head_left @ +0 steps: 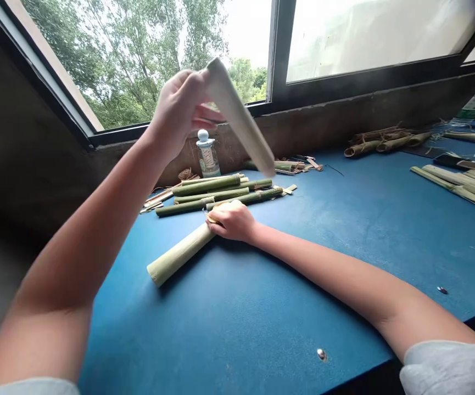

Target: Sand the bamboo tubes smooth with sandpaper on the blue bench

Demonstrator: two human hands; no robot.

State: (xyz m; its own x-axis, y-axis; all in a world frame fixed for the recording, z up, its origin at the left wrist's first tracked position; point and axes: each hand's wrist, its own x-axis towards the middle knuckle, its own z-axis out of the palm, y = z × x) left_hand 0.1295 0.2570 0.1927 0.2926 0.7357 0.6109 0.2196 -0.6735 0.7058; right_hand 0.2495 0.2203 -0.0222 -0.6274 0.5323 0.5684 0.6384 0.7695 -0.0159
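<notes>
A pale bamboo piece (241, 118) is raised above the blue counter (344, 230), its upper end clasped in the left hand (179, 112), fingers curled round it. The right hand (232, 220) is closed over the far end of a bamboo section (179, 253) lying on the counter. Held only at one end, the raised piece could slip and drop toward the small bottle (207, 153) and stacked green stalks (216, 195) beyond.

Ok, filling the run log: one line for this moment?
left hand: raised, holds pale stick | right hand: grips bamboo piece on blue table
</notes>
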